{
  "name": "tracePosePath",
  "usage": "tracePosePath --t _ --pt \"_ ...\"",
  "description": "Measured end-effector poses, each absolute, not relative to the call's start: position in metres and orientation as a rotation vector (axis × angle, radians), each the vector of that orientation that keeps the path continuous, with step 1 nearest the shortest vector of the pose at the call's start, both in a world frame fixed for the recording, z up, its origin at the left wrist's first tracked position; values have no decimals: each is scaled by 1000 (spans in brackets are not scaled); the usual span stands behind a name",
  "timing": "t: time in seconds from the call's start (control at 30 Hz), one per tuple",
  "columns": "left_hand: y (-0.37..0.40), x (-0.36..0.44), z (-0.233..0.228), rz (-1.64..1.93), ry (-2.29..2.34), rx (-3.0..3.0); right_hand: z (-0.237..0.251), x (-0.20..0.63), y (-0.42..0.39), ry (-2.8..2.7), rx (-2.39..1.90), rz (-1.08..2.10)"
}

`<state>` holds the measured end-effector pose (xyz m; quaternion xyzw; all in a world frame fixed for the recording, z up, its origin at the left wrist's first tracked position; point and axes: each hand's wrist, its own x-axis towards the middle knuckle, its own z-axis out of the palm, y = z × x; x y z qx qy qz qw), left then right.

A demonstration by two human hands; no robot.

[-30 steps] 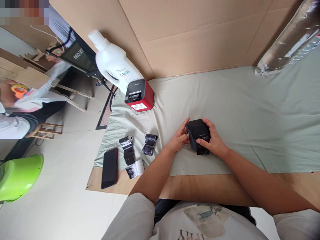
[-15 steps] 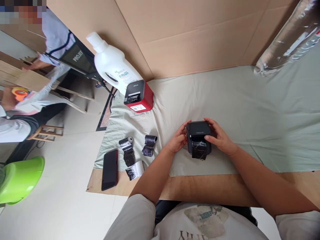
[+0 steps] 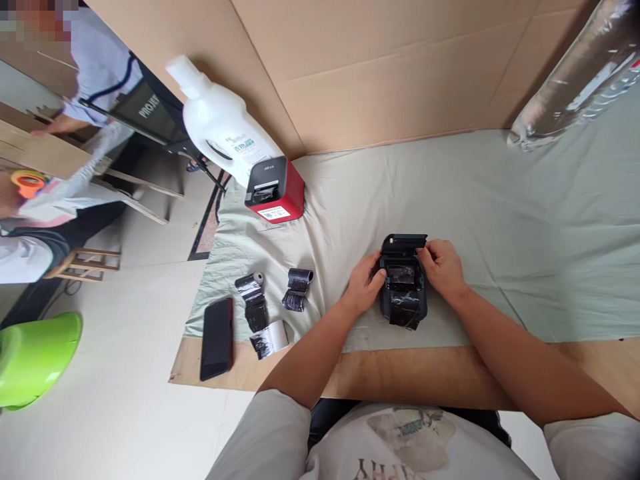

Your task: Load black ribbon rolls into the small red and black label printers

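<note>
A small black printer [image 3: 403, 283] is held on the green cloth [image 3: 500, 220], well in front of the red printer [image 3: 274, 190]. Its left side is gripped by the left hand [image 3: 364, 288], fingers closed against it. Its raised lid is apparently pinched by the right hand [image 3: 443, 268]. Black rolls [image 3: 299, 289] lie left of it.

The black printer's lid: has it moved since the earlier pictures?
Yes. The lid now stands swung open, away from the person and towards the cardboard wall, baring the roll inside.

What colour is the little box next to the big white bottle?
The little box is red with a black top, beside the white bottle. The head view shows it.
</note>
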<state>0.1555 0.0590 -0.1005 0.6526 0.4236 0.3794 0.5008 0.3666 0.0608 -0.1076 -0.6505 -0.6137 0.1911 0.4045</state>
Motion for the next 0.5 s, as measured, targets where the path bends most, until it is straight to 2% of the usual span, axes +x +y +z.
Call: tracePosePath --t 0.17,0.27,0.5 --pt "53 157 -89 975 1397 1841 -115 364 62 -1630 -1626 377" --pt "50 161 -75 992 1421 1979 -118 364 62 -1661 -1622 368" --pt "62 186 -40 210 1180 2448 -122 364 63 -1663 -1602 345"
